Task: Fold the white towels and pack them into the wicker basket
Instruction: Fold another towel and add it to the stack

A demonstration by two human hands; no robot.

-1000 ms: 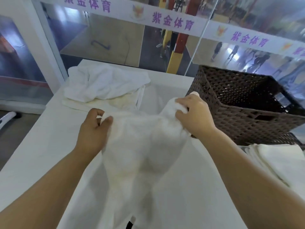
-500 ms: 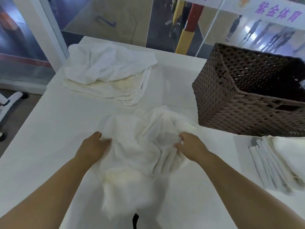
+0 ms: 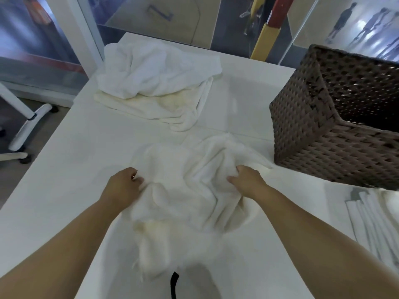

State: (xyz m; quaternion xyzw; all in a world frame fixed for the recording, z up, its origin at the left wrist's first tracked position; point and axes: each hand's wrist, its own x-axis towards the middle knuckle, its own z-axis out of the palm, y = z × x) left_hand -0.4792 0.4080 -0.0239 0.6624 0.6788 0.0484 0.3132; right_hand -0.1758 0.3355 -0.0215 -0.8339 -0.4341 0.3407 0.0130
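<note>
1 crumpled towel gripped by left hand and right hand | 1 loose pile | 1 folded stack | 1 wicker basket | white surface, glass walls.

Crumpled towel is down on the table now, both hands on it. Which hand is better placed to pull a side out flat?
Probably the right hand: its fingers already grip a bunch of the crumpled towel. The left hand sits at the towel's edge, its grasp unclear.
</note>
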